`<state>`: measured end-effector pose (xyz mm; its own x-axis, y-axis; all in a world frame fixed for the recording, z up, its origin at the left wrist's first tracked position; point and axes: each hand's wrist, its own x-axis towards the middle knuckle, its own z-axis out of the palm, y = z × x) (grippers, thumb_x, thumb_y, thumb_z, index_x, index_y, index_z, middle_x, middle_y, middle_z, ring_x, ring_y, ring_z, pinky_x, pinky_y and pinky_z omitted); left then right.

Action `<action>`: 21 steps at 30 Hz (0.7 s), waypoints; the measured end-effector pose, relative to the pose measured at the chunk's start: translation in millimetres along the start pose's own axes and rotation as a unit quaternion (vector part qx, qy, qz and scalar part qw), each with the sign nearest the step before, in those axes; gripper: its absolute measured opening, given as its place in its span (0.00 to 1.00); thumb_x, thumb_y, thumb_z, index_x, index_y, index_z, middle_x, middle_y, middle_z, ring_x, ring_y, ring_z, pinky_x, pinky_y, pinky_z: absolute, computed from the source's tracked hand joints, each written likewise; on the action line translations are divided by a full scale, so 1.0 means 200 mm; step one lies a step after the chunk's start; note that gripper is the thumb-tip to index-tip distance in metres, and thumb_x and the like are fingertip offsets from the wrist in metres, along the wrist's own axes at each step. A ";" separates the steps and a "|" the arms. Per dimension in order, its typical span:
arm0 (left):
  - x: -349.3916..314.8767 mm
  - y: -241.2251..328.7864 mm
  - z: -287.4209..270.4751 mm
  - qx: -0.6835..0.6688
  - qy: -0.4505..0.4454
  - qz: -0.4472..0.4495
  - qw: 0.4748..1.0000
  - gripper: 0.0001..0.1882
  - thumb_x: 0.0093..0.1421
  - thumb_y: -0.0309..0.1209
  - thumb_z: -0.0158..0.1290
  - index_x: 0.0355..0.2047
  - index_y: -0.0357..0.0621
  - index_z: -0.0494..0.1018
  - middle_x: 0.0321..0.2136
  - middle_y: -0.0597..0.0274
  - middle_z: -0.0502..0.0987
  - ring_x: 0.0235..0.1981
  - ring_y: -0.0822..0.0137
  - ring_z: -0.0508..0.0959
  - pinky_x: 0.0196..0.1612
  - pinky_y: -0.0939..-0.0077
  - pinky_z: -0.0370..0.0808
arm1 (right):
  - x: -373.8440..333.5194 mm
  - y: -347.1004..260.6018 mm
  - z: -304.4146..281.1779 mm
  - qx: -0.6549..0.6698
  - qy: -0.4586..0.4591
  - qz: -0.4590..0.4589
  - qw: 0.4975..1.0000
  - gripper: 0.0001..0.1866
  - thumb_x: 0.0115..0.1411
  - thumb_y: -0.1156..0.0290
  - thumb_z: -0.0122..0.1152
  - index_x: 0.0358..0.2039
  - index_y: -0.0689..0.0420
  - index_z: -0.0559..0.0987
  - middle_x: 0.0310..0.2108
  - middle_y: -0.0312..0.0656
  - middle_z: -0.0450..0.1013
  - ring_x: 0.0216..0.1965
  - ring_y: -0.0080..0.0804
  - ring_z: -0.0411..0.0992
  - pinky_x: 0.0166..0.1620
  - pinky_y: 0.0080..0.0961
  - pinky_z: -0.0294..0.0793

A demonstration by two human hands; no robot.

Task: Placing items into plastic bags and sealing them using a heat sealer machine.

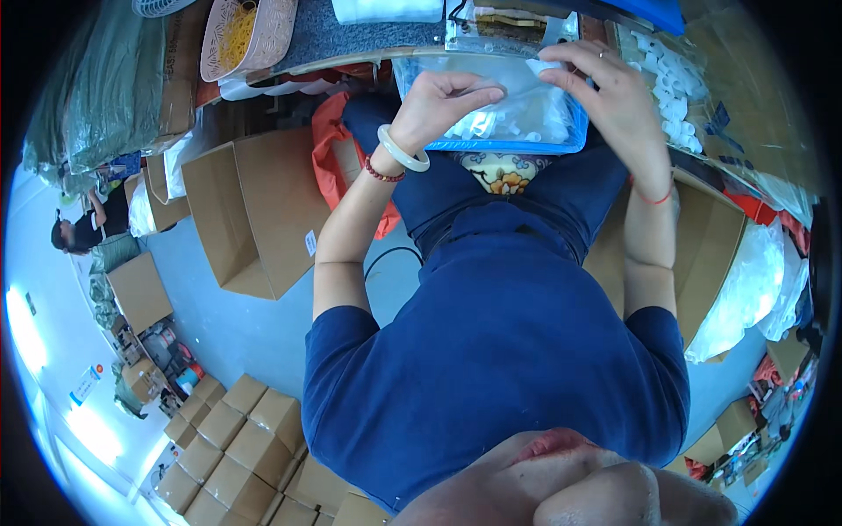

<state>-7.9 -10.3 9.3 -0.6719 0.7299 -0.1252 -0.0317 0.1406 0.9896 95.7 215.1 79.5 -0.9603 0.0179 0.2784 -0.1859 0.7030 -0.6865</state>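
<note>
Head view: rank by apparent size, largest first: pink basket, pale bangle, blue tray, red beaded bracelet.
1. Blue tray, partly covered
2. Pink basket, cut off at the top edge
3. Pale bangle
4. Red beaded bracelet

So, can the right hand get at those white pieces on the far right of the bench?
Probably yes: the right hand is just left of the white pieces, with nothing obvious in between. It seems to pinch a small white thing, which it might have to release first.
</note>
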 end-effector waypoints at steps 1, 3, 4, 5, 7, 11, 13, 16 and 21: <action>0.00 -0.01 0.00 -0.023 -0.057 0.007 0.998 0.11 0.60 0.33 0.61 0.38 0.38 0.82 0.29 0.64 0.82 0.29 0.80 0.77 0.34 0.86 0.73 | 0.02 0.02 -0.01 -0.014 -0.038 -0.004 0.999 0.11 0.60 0.66 0.61 0.41 0.57 0.80 0.40 0.42 0.77 0.42 0.41 0.74 0.46 0.28 0.72; 0.01 -0.04 -0.01 -0.008 -0.118 -0.032 0.992 0.14 0.62 0.32 0.58 0.44 0.34 0.79 0.35 0.57 0.83 0.37 0.70 0.82 0.41 0.79 0.79 | 0.04 0.08 0.01 -0.003 -0.079 -0.017 0.997 0.12 0.61 0.66 0.60 0.42 0.57 0.80 0.40 0.42 0.77 0.42 0.40 0.75 0.46 0.28 0.72; 0.02 -0.07 -0.01 -0.046 -0.141 -0.087 0.985 0.14 0.63 0.32 0.57 0.43 0.34 0.79 0.35 0.55 0.83 0.37 0.69 0.82 0.41 0.76 0.79 | 0.04 0.10 0.03 -0.011 -0.115 -0.006 0.993 0.12 0.61 0.66 0.60 0.43 0.57 0.80 0.41 0.43 0.77 0.42 0.40 0.75 0.46 0.27 0.72; 0.03 -0.09 0.00 -0.087 -0.156 -0.132 0.975 0.14 0.63 0.32 0.57 0.43 0.33 0.79 0.35 0.54 0.83 0.38 0.67 0.83 0.41 0.74 0.80 | 0.04 0.13 0.05 0.005 -0.113 -0.034 0.993 0.12 0.61 0.66 0.60 0.43 0.57 0.80 0.41 0.43 0.77 0.42 0.40 0.75 0.46 0.27 0.72; 0.07 -0.13 0.02 -0.120 -0.155 -0.159 0.968 0.14 0.64 0.32 0.56 0.43 0.32 0.78 0.38 0.51 0.82 0.38 0.62 0.83 0.40 0.71 0.81 | 0.02 0.17 0.08 0.070 -0.062 0.151 0.984 0.14 0.62 0.65 0.59 0.46 0.56 0.79 0.41 0.44 0.78 0.41 0.40 0.76 0.45 0.27 0.73; 0.23 -0.19 0.05 -0.333 -0.089 -0.162 0.925 0.15 0.65 0.31 0.54 0.47 0.33 0.74 0.44 0.50 0.80 0.43 0.53 0.82 0.41 0.68 0.81 | -0.07 0.29 -0.02 -0.142 0.164 0.071 0.974 0.15 0.63 0.64 0.58 0.49 0.53 0.78 0.42 0.45 0.78 0.43 0.43 0.76 0.45 0.31 0.75; 0.29 -0.20 0.07 -0.372 -0.039 -0.174 0.911 0.15 0.66 0.32 0.53 0.47 0.33 0.74 0.44 0.51 0.79 0.46 0.52 0.81 0.44 0.66 0.80 | -0.15 0.36 -0.04 -0.252 0.157 0.144 0.944 0.13 0.63 0.66 0.57 0.48 0.53 0.78 0.42 0.45 0.78 0.43 0.45 0.76 0.44 0.33 0.75; 0.29 -0.21 0.09 -0.378 -0.027 -0.156 0.912 0.15 0.64 0.30 0.55 0.44 0.28 0.75 0.41 0.45 0.80 0.41 0.52 0.82 0.44 0.64 0.82 | -0.21 0.50 0.00 -0.357 0.164 0.171 0.904 0.11 0.63 0.69 0.54 0.45 0.53 0.78 0.41 0.47 0.77 0.42 0.50 0.75 0.43 0.39 0.75; 0.28 -0.23 -0.11 -0.044 0.074 -0.031 0.996 0.19 0.60 0.37 0.60 0.44 0.33 0.78 0.35 0.55 0.82 0.36 0.66 0.83 0.40 0.72 0.80 | -0.23 0.67 0.03 -0.310 0.156 0.207 0.915 0.13 0.63 0.66 0.57 0.47 0.52 0.78 0.41 0.51 0.76 0.39 0.50 0.75 0.41 0.40 0.74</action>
<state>-60.9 8.8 -40.7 -0.7677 0.6146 -0.1810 -0.1368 0.1187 0.9834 113.4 305.2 -29.1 -0.7977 0.5073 0.3259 0.4260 0.8567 -0.2908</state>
